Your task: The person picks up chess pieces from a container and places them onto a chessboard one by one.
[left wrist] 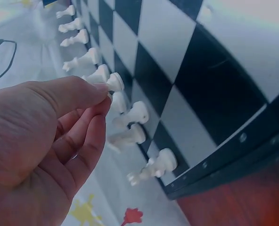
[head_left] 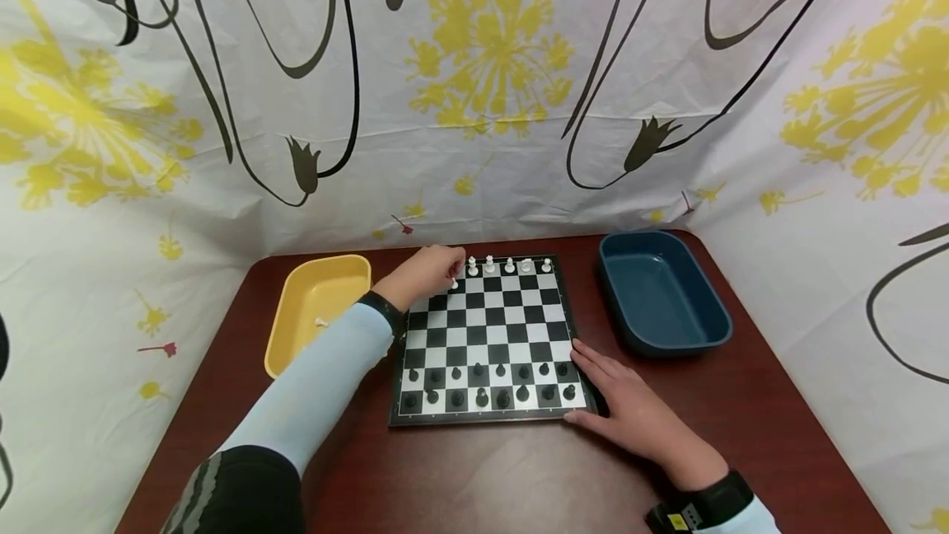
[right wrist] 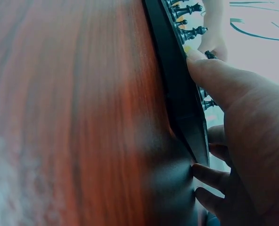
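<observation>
A chessboard lies on the table, black pieces in two rows along its near side. At the far edge stand several white pieces, also seen in the left wrist view as a row of white chessmen. My left hand reaches over the board's far left part. Its thumb and fingertips pinch a white pawn just in front of the back row. My right hand rests at the board's near right corner, fingers extended along the side edge and thumb at the front edge.
A yellow tray left of the board holds a small white piece, partly hidden by my left arm. A dark blue tray stands to the right. Patterned cloth hangs behind the brown table.
</observation>
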### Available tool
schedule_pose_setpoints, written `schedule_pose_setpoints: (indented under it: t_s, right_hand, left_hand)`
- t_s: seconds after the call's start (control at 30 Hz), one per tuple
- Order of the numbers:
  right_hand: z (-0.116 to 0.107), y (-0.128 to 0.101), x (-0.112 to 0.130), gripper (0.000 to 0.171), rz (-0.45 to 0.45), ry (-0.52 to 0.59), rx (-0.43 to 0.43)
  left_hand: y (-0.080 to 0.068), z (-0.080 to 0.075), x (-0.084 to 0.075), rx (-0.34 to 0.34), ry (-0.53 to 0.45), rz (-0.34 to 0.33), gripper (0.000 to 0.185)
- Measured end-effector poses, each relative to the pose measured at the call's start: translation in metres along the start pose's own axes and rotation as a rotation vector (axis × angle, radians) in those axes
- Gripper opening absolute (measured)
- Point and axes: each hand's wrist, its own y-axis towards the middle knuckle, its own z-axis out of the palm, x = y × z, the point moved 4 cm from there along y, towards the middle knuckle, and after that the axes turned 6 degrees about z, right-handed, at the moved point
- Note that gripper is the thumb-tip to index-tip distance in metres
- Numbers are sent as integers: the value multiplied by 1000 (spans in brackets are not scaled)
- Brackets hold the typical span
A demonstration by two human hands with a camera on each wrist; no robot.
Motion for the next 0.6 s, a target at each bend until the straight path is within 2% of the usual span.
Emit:
schedule_pose_setpoints:
  t_s: [0.17, 0.37, 0.5, 0.6]
  right_hand:
    - [0, 0, 1, 100, 8, -7, 9]
    - [-1, 0, 2, 100, 13, 3, 3]
    - [0, -1, 2, 99, 17, 12, -2]
    - [3, -2, 2, 99, 16, 27, -12]
  left_hand:
    - [4, 6, 0, -3, 18, -7, 14]
    - [-1, 5, 1, -20, -15, -28, 17]
    - [-13, -3, 4, -70, -55, -46, 20]
    - [-31, -15, 10, -129, -91, -53, 19]
